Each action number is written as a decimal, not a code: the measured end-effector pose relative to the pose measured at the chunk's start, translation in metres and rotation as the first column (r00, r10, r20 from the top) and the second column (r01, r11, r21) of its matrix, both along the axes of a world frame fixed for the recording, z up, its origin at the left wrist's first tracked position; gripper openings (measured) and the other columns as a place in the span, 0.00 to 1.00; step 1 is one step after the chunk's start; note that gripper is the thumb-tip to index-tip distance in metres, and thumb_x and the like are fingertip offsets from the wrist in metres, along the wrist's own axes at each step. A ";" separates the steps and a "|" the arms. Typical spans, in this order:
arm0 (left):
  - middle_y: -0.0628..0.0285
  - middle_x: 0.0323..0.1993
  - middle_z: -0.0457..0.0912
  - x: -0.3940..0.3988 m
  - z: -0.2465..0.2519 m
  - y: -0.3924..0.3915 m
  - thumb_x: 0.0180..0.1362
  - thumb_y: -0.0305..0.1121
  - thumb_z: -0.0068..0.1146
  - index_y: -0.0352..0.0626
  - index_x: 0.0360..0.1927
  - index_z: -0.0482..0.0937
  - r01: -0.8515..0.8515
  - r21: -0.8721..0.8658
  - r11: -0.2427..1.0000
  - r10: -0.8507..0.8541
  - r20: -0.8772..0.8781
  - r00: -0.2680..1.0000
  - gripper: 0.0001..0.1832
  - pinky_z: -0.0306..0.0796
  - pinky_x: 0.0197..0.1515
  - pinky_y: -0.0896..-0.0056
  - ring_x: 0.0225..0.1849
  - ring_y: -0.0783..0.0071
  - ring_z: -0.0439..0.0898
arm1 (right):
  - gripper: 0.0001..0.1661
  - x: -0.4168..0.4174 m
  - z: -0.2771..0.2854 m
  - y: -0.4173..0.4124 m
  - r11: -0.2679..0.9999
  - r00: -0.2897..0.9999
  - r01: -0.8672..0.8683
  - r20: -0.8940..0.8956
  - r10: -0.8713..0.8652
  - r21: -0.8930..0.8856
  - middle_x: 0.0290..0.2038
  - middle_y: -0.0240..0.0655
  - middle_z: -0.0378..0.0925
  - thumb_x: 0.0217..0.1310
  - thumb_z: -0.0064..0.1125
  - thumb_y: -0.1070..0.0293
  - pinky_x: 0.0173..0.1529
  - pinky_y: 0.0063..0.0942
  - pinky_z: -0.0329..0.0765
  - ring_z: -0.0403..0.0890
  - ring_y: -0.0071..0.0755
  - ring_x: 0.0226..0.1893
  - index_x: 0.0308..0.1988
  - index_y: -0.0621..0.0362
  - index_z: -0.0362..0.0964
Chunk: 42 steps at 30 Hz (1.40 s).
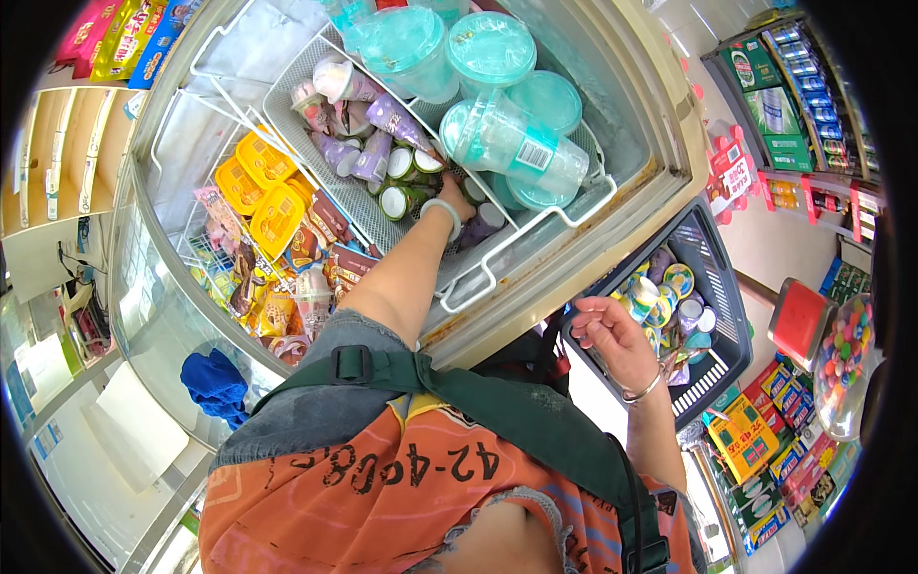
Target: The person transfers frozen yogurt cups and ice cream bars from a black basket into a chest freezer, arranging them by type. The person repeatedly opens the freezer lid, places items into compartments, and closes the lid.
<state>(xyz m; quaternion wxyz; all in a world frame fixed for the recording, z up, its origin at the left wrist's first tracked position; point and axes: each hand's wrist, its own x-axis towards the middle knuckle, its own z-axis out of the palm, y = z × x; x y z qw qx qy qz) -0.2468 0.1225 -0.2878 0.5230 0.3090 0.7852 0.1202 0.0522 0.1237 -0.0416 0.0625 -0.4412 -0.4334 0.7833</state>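
Note:
My left hand (457,199), with a pale bangle at its wrist, reaches into a grey mesh basket (308,79) inside the chest freezer. Its fingers go down among ice cream cones, and their tips are hidden, so a grip cannot be made out. Around it lie purple-wrapped cones (398,120) and green-wrapped ones with white round lids (394,202). My right hand (612,336), a silver bangle on its wrist, hovers with loosely bent fingers and nothing in them. It is near a dark plastic shopping basket (731,316) that holds several ice cream cones and tubs (663,305).
Large clear tubs with turquoise lids (491,46) fill the adjoining compartment. Yellow tubs (278,219) and wrapped ice creams (276,308) lie on the left. The freezer's rim (566,280) runs before me. A blue cloth (215,384) lies left; a gumball container (846,373) stands right.

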 end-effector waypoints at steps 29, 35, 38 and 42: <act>0.44 0.49 0.66 -0.100 0.160 0.002 0.40 0.31 0.58 0.42 0.54 0.57 0.099 0.530 0.842 0.415 -0.754 0.508 0.35 0.64 0.48 0.53 0.48 0.44 0.67 | 0.12 0.020 0.006 0.003 0.969 0.993 -0.035 0.119 0.006 0.243 0.35 0.30 0.69 0.60 0.44 0.73 0.42 0.18 0.68 0.70 0.20 0.36 0.46 0.62 0.63; 0.50 0.33 0.77 -0.042 0.131 -0.006 0.44 0.34 0.53 0.40 0.43 0.71 0.523 0.120 0.844 -0.486 -0.243 0.839 0.20 0.69 0.41 0.63 0.37 0.54 0.76 | 0.12 0.028 0.005 0.001 0.965 0.988 -0.060 0.154 0.021 0.254 0.33 0.29 0.70 0.61 0.45 0.71 0.42 0.17 0.68 0.70 0.19 0.35 0.46 0.61 0.63; 0.46 0.41 0.75 -0.029 0.068 -0.011 0.42 0.39 0.56 0.36 0.46 0.69 0.734 -0.193 0.652 -0.758 -0.214 0.617 0.27 0.68 0.47 0.62 0.43 0.53 0.75 | 0.13 0.025 0.004 -0.002 0.970 0.987 -0.075 0.155 0.039 0.230 0.33 0.29 0.69 0.61 0.45 0.71 0.41 0.17 0.68 0.70 0.19 0.35 0.46 0.61 0.63; 0.43 0.47 0.71 -0.009 0.046 0.001 0.42 0.43 0.58 0.32 0.51 0.62 0.627 -0.302 0.718 -0.688 -0.174 0.705 0.36 0.67 0.50 0.62 0.47 0.52 0.72 | 0.13 0.029 -0.001 -0.007 0.980 0.986 -0.057 0.166 0.025 0.191 0.33 0.29 0.69 0.61 0.45 0.71 0.41 0.18 0.68 0.70 0.19 0.35 0.46 0.61 0.63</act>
